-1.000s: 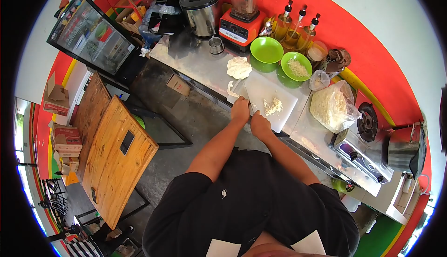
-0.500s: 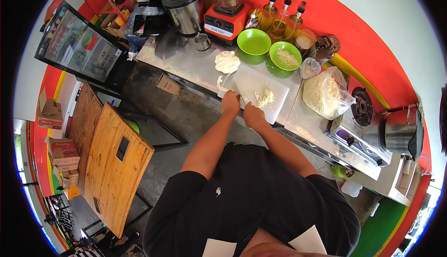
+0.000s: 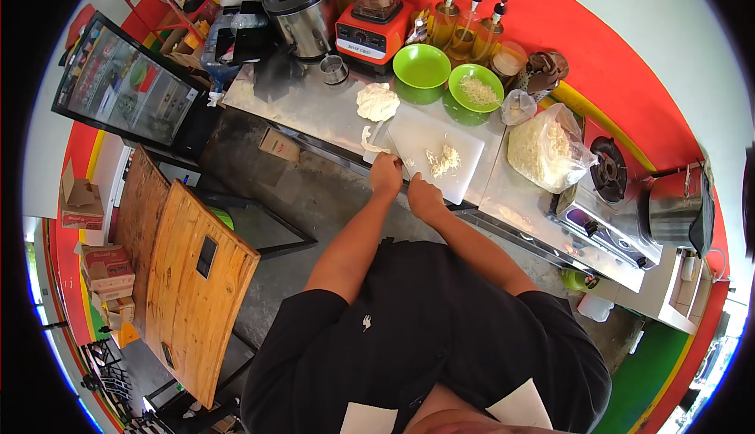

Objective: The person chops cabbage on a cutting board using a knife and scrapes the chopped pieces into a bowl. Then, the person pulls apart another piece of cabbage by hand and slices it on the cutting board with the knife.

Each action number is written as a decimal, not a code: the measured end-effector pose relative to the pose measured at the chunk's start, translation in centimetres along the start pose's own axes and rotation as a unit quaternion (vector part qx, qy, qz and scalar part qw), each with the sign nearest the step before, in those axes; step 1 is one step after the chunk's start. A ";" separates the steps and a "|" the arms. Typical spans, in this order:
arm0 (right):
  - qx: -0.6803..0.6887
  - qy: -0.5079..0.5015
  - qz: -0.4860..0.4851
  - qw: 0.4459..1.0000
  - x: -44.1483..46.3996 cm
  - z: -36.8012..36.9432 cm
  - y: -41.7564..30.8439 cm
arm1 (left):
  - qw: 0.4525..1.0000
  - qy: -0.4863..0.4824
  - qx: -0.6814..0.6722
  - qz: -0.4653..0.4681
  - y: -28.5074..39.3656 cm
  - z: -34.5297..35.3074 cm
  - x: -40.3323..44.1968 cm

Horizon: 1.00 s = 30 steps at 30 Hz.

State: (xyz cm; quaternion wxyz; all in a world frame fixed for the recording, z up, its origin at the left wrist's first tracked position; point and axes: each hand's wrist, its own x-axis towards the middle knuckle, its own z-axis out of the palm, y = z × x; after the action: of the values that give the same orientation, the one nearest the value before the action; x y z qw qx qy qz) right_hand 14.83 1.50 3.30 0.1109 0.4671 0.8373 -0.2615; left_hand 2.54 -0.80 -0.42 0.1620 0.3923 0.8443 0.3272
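The right hand's grip [image 3: 425,196] is closed around a knife [image 3: 398,148], its blade angled toward 11 o'clock; the left hand's grip [image 3: 386,174] is bent at the board's near edge, whether clamped on anything I cannot tell. A pale strip [image 3: 369,141] lies at the left hand's 11 o'clock. Shreds [image 3: 445,159] sit on the white board [image 3: 425,130] at the right hand's 1 o'clock. Beyond, on the bench [image 3: 271,93], a pale lump [image 3: 378,102] stands at the board's 11 o'clock.

A red blender [image 3: 372,34] stands near bottles [image 3: 465,34]; a phone [image 3: 206,257] lies on a wooden table [image 3: 189,300].
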 end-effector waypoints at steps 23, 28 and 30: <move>0.060 0.033 0.074 0.995 -2.0 -1.4 3.0 | 0.982 0.035 0.009 0.184 -4.1 -4.4 1.5; 0.075 0.013 0.005 0.997 -2.2 1.4 1.7 | 0.973 -0.022 0.039 0.226 -5.6 -4.2 2.9; 0.080 0.015 0.013 0.997 -2.2 2.6 1.1 | 0.966 -0.029 0.049 0.253 -5.9 -4.1 3.4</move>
State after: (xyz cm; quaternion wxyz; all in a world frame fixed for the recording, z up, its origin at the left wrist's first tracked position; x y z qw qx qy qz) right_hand 16.76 -1.01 1.73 0.0638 0.4892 0.8093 -0.3186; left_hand -5.08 -2.76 -1.48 0.0785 0.6098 0.7276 0.3042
